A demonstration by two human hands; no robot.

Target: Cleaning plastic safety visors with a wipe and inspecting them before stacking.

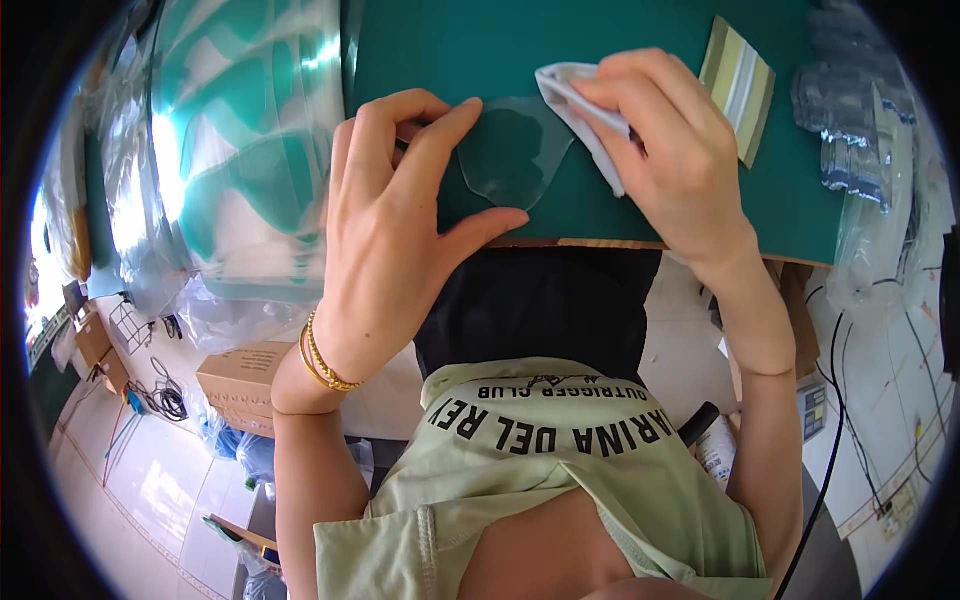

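A clear, thin plastic piece (pixel 517 150) with a rounded outline lies flat on the green work surface (pixel 600 222). My left hand (pixel 390 190) is spread beside it, open, the forefinger tip at its upper left edge and the thumb tip at its lower edge. Pinched in my right hand (pixel 672 140) is a folded white cloth (pixel 580 95), just off the piece's upper right side. Some of my left hand's other fingers are partly hidden behind the forefinger.
Large clear plastic sheets (pixel 240 150) cover the left of the work surface. A yellowish pad with a pale stripe (pixel 737 85) lies at the far right, near silvery plastic bags (pixel 855 150). Below on the left stands a cardboard box (pixel 240 378); cables (pixel 165 390) lie on the floor.
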